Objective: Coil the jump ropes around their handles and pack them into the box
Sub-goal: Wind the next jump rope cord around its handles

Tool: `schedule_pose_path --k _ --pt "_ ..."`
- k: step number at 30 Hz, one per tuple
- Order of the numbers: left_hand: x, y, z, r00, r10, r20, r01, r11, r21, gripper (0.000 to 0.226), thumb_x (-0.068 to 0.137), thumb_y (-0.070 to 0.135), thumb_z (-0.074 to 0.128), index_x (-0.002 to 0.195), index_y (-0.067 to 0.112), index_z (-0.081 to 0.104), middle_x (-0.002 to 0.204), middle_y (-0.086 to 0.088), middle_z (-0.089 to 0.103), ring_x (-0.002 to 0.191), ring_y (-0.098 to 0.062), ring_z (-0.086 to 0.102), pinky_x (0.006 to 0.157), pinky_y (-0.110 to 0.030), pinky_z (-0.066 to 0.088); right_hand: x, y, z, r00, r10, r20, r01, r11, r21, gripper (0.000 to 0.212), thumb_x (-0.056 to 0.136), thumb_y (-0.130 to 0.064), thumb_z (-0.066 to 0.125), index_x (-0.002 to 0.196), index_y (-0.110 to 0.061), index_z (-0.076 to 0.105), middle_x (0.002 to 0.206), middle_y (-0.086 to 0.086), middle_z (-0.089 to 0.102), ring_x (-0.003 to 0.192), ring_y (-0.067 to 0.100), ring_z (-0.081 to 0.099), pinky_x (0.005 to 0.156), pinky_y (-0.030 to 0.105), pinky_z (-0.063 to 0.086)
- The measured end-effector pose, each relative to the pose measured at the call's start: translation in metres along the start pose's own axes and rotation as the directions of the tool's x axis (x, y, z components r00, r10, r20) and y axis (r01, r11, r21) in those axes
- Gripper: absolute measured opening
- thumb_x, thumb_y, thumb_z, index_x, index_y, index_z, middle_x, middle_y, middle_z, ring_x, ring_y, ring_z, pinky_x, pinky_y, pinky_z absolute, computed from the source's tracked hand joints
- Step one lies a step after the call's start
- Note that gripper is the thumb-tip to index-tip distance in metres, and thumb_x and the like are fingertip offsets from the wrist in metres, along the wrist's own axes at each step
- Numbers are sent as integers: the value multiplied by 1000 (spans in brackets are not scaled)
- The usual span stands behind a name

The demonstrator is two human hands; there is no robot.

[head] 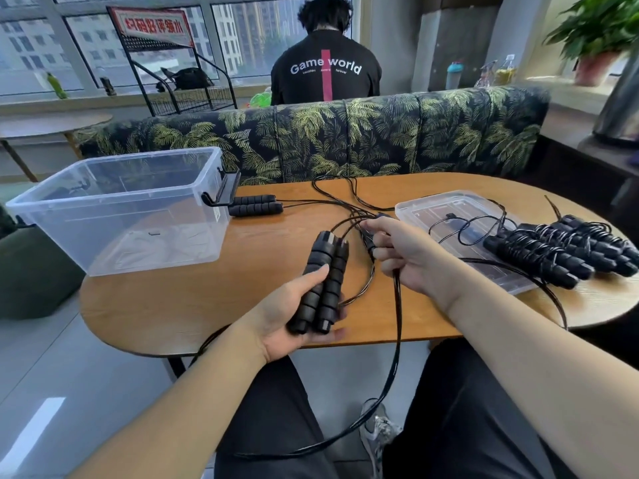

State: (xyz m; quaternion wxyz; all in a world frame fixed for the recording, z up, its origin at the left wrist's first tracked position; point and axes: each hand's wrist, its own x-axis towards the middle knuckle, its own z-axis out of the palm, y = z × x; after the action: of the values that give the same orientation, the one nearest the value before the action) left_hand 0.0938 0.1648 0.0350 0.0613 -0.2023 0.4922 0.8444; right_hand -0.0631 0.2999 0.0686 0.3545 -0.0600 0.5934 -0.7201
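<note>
My left hand (294,316) grips a pair of black ribbed jump rope handles (323,281) side by side above the table's front edge. My right hand (404,254) holds that rope's black cord (397,326), which loops down over my lap and back up. A clear plastic box (117,209) stands open on the table's left end. Another pair of black handles (254,205) lies beside the box, its cord trailing across the table. Several coiled ropes (560,250) lie on the clear lid (435,216) at the right.
The wooden oval table (214,305) ends just before my knees. A palm-print sofa back (345,133) runs behind it, with a person in a black shirt (326,74) seated beyond, facing away. A wire rack (173,63) and potted plant (601,32) stand by the windows.
</note>
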Motion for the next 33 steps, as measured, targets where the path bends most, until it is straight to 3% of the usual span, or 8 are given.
schedule_pose_path --k 4,8,11,16,20,25,29,33 --pt "21 7 -12 955 187 -232 -209 975 -72 43 96 44 63 129 19 53 84 -9 61 62 -20 60 51 -30 46 0 4 15 997 -7 81 20 986 -165 27 102 -35 48 116 -18 63 56 -8 33 43 5 24 34 17 19" --pt "38 27 -29 883 226 -412 -374 868 -327 43 97 41 52 127 10 51 83 -8 54 58 -17 55 48 -27 45 -11 20 39 989 -84 125 133 872 -471 21 105 -33 40 108 -15 50 64 -6 46 47 9 36 41 21 27" --pt "42 34 -29 867 218 -449 -400 841 -365 45 98 37 45 127 4 52 94 -15 58 76 -25 59 56 -31 49 -19 33 58 939 -249 236 342 636 -691 15 106 -31 42 111 -20 51 73 -5 56 57 20 51 50 25 40" --pt "55 30 -31 873 218 -437 -456 682 -571 49 100 44 58 129 5 61 111 -14 66 96 -25 64 82 -35 55 -19 44 68 877 -250 410 479 512 -713 24 105 -29 49 125 -31 62 66 -9 57 41 4 39 44 17 34" --pt "65 24 -35 855 251 -454 -471 741 -479 62 85 45 75 129 5 60 102 -10 63 78 -18 60 73 -29 56 -2 40 58 893 -180 414 446 486 -752 28 103 -29 53 128 -30 67 70 -14 62 46 13 45 47 21 38" --pt "74 28 -40 878 255 -404 -405 845 -348 50 90 -6 55 139 2 48 102 -12 68 68 -18 60 67 -29 54 17 26 37 894 -81 441 431 426 -796 26 102 -36 54 125 -38 67 63 -10 55 44 3 40 46 14 35" --pt "73 34 -43 891 288 -351 -367 912 -184 40 95 0 49 135 2 49 97 -11 70 76 -26 74 79 -42 58 30 17 22 892 -76 446 434 423 -796 20 99 -44 57 113 -35 67 66 -4 56 48 4 42 49 18 37" --pt "66 42 -46 915 269 -302 -269 962 43 29 97 8 50 124 2 56 101 -11 66 68 -28 70 57 -41 59 45 9 6 908 -81 412 407 405 -818 32 90 -60 61 88 -29 69 58 -10 51 50 5 43 53 22 36"
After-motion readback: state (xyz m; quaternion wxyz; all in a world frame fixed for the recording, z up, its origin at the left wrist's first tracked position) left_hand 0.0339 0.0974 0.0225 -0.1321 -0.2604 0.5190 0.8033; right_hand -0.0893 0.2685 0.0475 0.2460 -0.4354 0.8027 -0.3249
